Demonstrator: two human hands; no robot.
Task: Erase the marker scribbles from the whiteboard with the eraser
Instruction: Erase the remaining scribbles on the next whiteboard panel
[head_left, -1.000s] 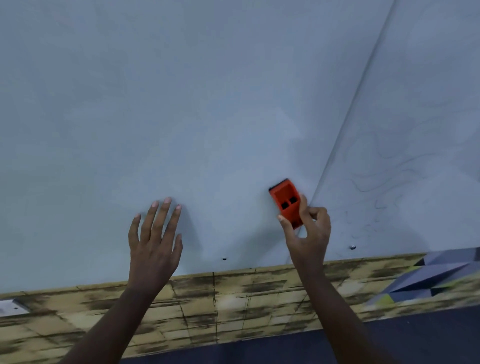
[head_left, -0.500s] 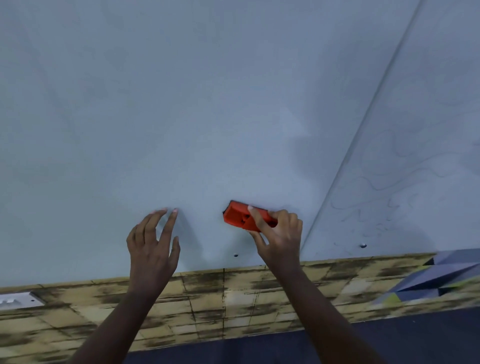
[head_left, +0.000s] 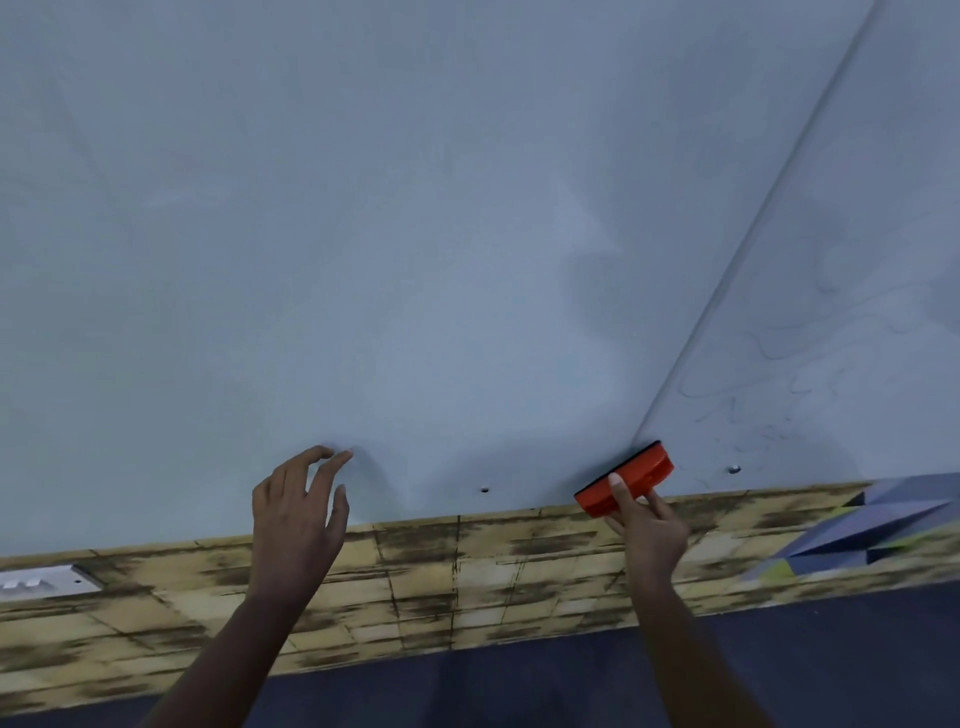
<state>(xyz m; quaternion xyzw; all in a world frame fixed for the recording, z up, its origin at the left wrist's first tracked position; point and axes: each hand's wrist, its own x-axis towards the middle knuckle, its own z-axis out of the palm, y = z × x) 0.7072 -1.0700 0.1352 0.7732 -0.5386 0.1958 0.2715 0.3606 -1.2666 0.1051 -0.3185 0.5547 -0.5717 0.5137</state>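
The whiteboard (head_left: 415, 234) fills most of the view, split by a slanted seam on the right. Faint marker scribbles (head_left: 779, 374) show on the right panel; the left panel looks wiped. My right hand (head_left: 647, 519) grips the orange eraser (head_left: 631, 478) and holds it against the board's bottom edge, at the foot of the seam. My left hand (head_left: 298, 512) touches the board with its fingertips, fingers loosely bent and holding nothing.
Below the board runs a wall strip with a worn yellow brick pattern (head_left: 467, 566). A white switch plate (head_left: 41, 582) sits at the far left. Two small screw heads (head_left: 484, 489) (head_left: 733, 469) dot the board's lower edge. Dark floor (head_left: 519, 686) lies beneath.
My right hand has swept the eraser to the right and down, from the left panel to the seam's foot. My left hand stayed in place, its fingers more bent than a second ago.
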